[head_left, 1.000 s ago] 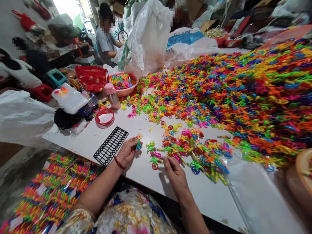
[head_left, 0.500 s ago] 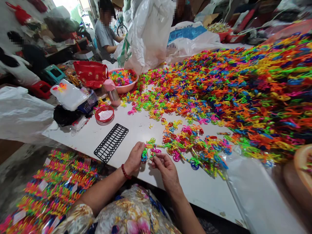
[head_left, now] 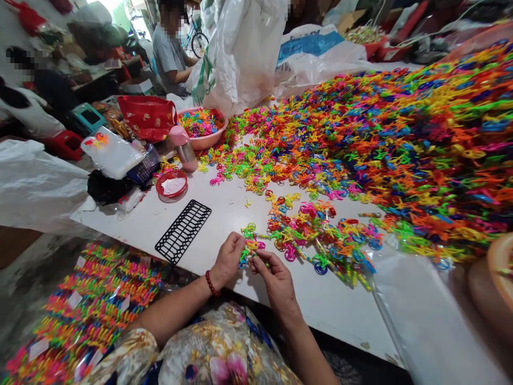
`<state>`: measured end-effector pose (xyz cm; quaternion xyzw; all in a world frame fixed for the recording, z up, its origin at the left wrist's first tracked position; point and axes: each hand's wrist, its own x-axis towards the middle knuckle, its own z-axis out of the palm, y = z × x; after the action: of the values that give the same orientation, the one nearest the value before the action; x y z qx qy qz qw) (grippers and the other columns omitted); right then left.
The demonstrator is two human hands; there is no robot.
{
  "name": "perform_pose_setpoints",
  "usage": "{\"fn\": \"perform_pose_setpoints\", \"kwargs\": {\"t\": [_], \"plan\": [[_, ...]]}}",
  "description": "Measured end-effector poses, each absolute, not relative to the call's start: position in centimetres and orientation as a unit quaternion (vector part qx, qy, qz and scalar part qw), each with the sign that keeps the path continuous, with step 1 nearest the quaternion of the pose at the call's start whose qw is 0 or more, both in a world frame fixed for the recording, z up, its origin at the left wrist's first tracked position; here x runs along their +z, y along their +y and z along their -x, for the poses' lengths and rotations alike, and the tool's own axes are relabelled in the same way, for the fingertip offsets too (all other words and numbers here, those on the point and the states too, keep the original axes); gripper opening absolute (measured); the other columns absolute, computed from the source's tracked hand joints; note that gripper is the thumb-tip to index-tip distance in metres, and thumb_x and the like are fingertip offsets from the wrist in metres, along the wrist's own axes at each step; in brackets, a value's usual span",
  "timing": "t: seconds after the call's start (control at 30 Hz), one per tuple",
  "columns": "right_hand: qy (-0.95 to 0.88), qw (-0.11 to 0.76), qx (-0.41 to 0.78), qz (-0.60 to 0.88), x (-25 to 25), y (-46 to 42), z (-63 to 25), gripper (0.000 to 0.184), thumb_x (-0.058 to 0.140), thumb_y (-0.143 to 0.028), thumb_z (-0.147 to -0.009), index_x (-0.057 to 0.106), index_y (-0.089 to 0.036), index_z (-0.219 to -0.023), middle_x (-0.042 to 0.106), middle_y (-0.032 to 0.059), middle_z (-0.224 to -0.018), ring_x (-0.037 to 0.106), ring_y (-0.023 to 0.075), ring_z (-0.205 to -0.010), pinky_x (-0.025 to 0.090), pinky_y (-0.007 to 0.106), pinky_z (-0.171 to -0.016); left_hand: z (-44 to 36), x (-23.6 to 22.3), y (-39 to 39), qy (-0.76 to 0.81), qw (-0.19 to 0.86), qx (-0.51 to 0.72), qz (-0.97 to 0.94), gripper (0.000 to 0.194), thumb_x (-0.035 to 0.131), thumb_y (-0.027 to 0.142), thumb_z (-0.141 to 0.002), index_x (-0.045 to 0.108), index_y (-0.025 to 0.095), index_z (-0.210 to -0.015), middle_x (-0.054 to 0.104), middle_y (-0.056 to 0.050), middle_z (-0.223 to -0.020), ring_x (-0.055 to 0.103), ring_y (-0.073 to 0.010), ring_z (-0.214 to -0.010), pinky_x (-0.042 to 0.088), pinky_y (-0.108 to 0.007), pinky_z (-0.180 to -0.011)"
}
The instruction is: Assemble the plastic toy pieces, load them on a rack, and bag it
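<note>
My left hand (head_left: 229, 259), with a red bead bracelet at the wrist, and my right hand (head_left: 272, 275) meet above the near edge of the white table (head_left: 224, 208). Both pinch a small bunch of bright plastic toy pieces (head_left: 249, 247) between their fingertips. Just right of my hands lies a small cluster of the same pieces (head_left: 320, 235). A huge heap of multicoloured plastic pieces (head_left: 401, 139) covers the right and far part of the table.
A black plastic grid (head_left: 183, 230) lies left of my hands, a red basket (head_left: 171, 184), pink bottle (head_left: 185, 148) and pink bowl of pieces (head_left: 202, 128) farther back. Bagged coloured pieces (head_left: 88, 305) sit lower left. A clear bag (head_left: 425, 321) lies right. A person (head_left: 170, 51) sits beyond.
My hands came together from apart: the left brought its pieces right, the right picked pieces off the table. Both now hold one bunch slightly nearer me.
</note>
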<state>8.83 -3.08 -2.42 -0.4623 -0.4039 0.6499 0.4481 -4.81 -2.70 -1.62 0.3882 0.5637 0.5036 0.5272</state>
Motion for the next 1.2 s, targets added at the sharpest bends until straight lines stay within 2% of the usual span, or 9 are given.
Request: {"fn": "perform_pose_setpoints", "kwargs": {"t": [0.13, 0.3, 0.43, 0.57, 0.77, 0.83, 0.97, 1.1, 1.2], "plan": [[-0.459, 0.461, 0.607, 0.457, -3.0, -3.2, -9.0, 0.029, 0.077, -0.042, -0.075, 0.073, -0.023, -0.097, 0.073, 0.0028, -0.086, 0.067, 0.0162, -0.069, 0.057, 0.032, -0.069, 5.1, -2.1, -2.8, 0.603, 0.473, 0.475, -0.433, 0.035, 0.046, 0.053, -0.091, 0.046, 0.02, -0.081, 0.047, 0.004, -0.071, 0.042, -0.0116, -0.065, 0.036, -0.024, -0.062], [-0.586, 0.442, 0.524, 0.433, -2.7, -3.7, -9.4, 0.02, 0.069, -0.033, -0.084, 0.075, -0.025, -0.101, 0.074, 0.0043, -0.095, 0.069, 0.0194, -0.081, 0.057, 0.036, -0.08, 5.7, -1.8, -2.6, 0.63, 0.443, 0.435, -0.467, 0.031, 0.044, 0.047, -0.091, 0.046, 0.02, -0.076, 0.046, 0.004, -0.067, 0.041, -0.0123, -0.064, 0.033, -0.025, -0.062], [-0.618, 0.437, 0.487, 0.436, -2.3, -3.8, -9.8, 0.021, 0.064, -0.031, -0.087, 0.074, -0.026, -0.105, 0.075, 0.0049, -0.099, 0.069, 0.0215, -0.09, 0.056, 0.039, -0.087, 5.6, -0.8, -2.0, 0.64, 0.456, 0.398, -0.474, 0.03, 0.052, 0.045, -0.087, 0.048, 0.021, -0.07, 0.045, 0.004, -0.062, 0.039, -0.0123, -0.061, 0.03, -0.025, -0.058], [-0.597, 0.454, 0.487, 0.448, -2.3, -3.6, -10.2, 0.021, 0.066, -0.031, -0.087, 0.074, -0.027, -0.106, 0.074, 0.0046, -0.1, 0.069, 0.0209, -0.09, 0.056, 0.038, -0.088, 5.0, -0.4, -1.5, 0.639, 0.439, 0.43, -0.463, 0.028, 0.056, 0.042, -0.087, 0.05, 0.021, -0.07, 0.047, 0.005, -0.062, 0.04, -0.0119, -0.059, 0.029, -0.023, -0.057], [-0.64, 0.447, 0.45, 0.433, -1.6, -4.2, -10.0, 0.021, 0.063, -0.025, -0.088, 0.074, -0.028, -0.105, 0.075, 0.0038, -0.1, 0.069, 0.0209, -0.091, 0.055, 0.036, -0.086, 4.2, -1.7, -1.2, 0.563, 0.565, 0.453, -0.398, 0.039, 0.06, 0.055, -0.084, 0.052, 0.018, -0.074, 0.049, 0.003, -0.065, 0.041, -0.0099, -0.058, 0.033, -0.021, -0.053], [-0.659, 0.441, 0.436, 0.426, -1.4, -4.0, -10.3, 0.021, 0.062, -0.025, -0.089, 0.074, -0.028, -0.106, 0.075, 0.0041, -0.099, 0.07, 0.021, -0.09, 0.056, 0.035, -0.084, 3.8, -2.2, -1.2, 0.561, 0.572, 0.457, -0.386, 0.042, 0.059, 0.058, -0.084, 0.051, 0.018, -0.075, 0.048, 0.003, -0.065, 0.04, -0.0097, -0.057, 0.032, -0.021, -0.052], [-0.699, 0.427, 0.362, 0.445, -1.6, -2.3, -12.6, 0.027, 0.058, -0.028, -0.091, 0.071, -0.029, -0.114, 0.074, 0.006, -0.103, 0.069, 0.023, -0.093, 0.056, 0.039, -0.086, 3.4, -2.4, -0.2, 0.59, 0.498, 0.462, -0.437, 0.039, 0.05, 0.055, -0.09, 0.049, 0.02, -0.074, 0.048, 0.003, -0.065, 0.042, -0.0114, -0.059, 0.034, -0.023, -0.056], [-0.74, 0.402, 0.144, 0.519, -2.2, 0.3, -16.3, 0.031, 0.06, -0.034, -0.09, 0.069, -0.028, -0.118, 0.069, 0.0116, -0.117, 0.06, 0.0309, -0.109, 0.046, 0.055, -0.099, 5.0, -2.4, 3.7, 0.657, 0.38, 0.426, -0.492, 0.023, 0.045, 0.038, -0.094, 0.051, 0.022, -0.078, 0.05, 0.004, -0.065, 0.046, -0.0139, -0.062, 0.037, -0.026, -0.062], [-0.754, 0.379, 0.06, 0.533, -2.5, 2.3, -18.8, 0.03, 0.056, -0.036, -0.091, 0.071, -0.025, -0.115, 0.065, 0.0142, -0.122, 0.057, 0.0321, -0.113, 0.045, 0.056, -0.099, 6.7, -3.2, 8.2, 0.683, 0.255, 0.401, -0.555, 0.008, 0.05, 0.023, -0.088, 0.057, 0.021, -0.089, 0.059, -0.003, -0.084, 0.055, -0.019, -0.083, 0.043, -0.032, -0.08]]}}
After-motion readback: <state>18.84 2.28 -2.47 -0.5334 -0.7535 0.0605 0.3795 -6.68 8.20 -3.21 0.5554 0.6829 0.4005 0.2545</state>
